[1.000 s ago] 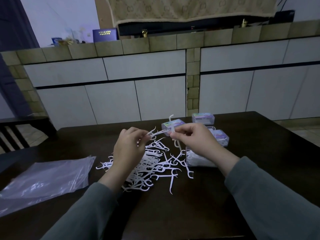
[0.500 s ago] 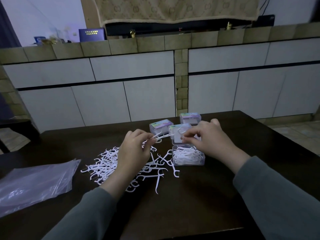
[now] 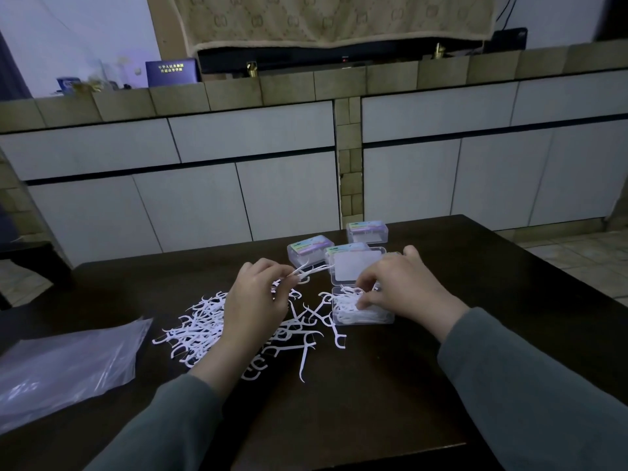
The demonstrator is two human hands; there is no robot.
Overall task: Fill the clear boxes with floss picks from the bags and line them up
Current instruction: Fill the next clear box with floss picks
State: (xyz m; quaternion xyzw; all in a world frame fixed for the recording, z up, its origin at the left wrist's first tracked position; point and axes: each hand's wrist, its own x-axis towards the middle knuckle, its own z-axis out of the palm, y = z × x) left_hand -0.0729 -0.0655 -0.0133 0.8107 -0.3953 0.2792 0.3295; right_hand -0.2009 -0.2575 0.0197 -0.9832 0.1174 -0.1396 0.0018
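Observation:
A heap of white floss picks (image 3: 204,324) lies loose on the dark table (image 3: 373,402). My left hand (image 3: 258,300) hovers over the heap and pinches a few picks (image 3: 311,270) that stick out toward the boxes. An open clear box (image 3: 360,314) holds a bed of picks, its lid (image 3: 356,266) standing up behind it. My right hand (image 3: 404,287) reaches into that box, fingertips on the picks inside. Whether it pinches one is hidden. Two closed clear boxes (image 3: 307,251) (image 3: 367,231) with coloured labels stand behind.
Empty clear plastic bags (image 3: 64,365) lie flat at the table's left edge. White cabinet doors (image 3: 238,198) and a tiled counter (image 3: 272,86) run behind the table. A tiled floor (image 3: 591,260) shows at the right.
My right hand carried a floss pick down from in front of me and lowered its fingers into the open box. My left hand stayed put, holding its picks.

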